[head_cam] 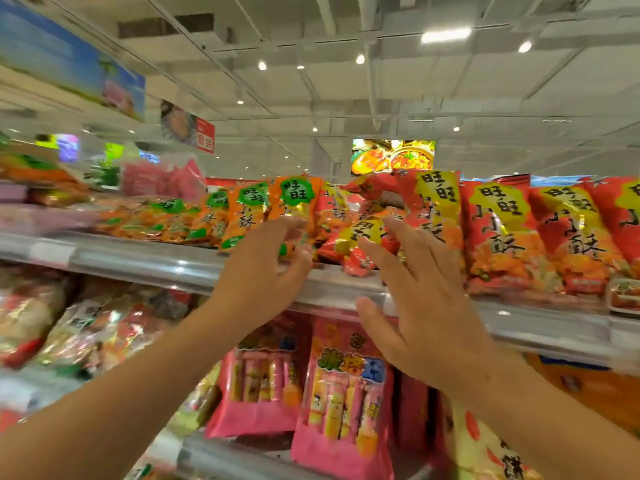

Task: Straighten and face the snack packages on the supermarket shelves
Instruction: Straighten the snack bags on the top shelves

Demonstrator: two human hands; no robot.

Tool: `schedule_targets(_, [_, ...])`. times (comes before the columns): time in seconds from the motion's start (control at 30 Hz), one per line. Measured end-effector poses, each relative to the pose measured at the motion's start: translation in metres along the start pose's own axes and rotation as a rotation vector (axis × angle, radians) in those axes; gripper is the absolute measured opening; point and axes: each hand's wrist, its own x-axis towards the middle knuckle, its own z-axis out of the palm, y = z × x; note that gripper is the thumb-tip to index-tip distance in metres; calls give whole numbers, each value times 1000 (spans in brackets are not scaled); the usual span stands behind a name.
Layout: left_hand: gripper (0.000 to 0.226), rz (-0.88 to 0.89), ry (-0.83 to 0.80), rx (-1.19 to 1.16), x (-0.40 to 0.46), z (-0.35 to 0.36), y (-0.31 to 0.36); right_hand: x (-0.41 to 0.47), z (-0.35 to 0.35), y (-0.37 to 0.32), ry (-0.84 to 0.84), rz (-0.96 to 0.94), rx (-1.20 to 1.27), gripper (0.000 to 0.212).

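Two bare forearms enter from 7 and 5 o'clock, no sleeves, watch or bracelets visible on either. The left hand [258,271] and right hand [420,306] carry no gloves or rings; fingernails are short and unpainted, and both wrists show plain, unmarked.

Both bare forearms raised, reaching up and forward. Left hand [263,271]: back toward camera, fingers [294,226] loosely curled, thumb apart. Right hand [422,306]: back toward camera, fingers [405,233] spread and nearly straight, thumb out to the left.
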Motion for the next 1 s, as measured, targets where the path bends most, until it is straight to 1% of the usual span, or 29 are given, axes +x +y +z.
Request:
schedule_targets(0.1, [31,-141,-47,185,-41,-64,-53,31,39,-61,-72,-77,160,59])
schedule_targets(0.2, [19,-233,-42,342,-72,-137,-95,71,78,-122,-152,-170,227,56])
schedule_targets(0.33, [23,-335,-36,462,-96,-219,-139,130,129,-203,-215,-248,303,56])
schedule_targets(0.47, [19,-353,-18,497,-109,-283,-191,187,183,-271,-279,-267,243,58])
schedule_targets(0.57, [30,-379,-72,480,-114,-324,-233,222,219,-304,-353,-218,157,58])
schedule_targets(0.67, [34,-374,-129,500,-116,-351,-274,242,245,-321,-399,-133,46,61])
schedule_targets(0.73, [32,-354,-147,521,-110,-360,-301,244,254,-326,-382,-134,-93,57])
schedule_targets(0.8, [33,-329,-158,528,-98,-362,-328,242,260,-328,-381,-157,-202,59])
schedule_targets(0.87, [39,-300,-174,525,-81,-358,-355,244,262,-327,-367,-161,-203,53])
schedule_targets(0.93, [49,-282,-194,534,-59,-348,-382,253,261,-331,-336,-169,-129,44])
schedule_targets(1.0, [57,-279,-224,557,-35,-338,-407,270,265,-339,-310,-204,-57,51])
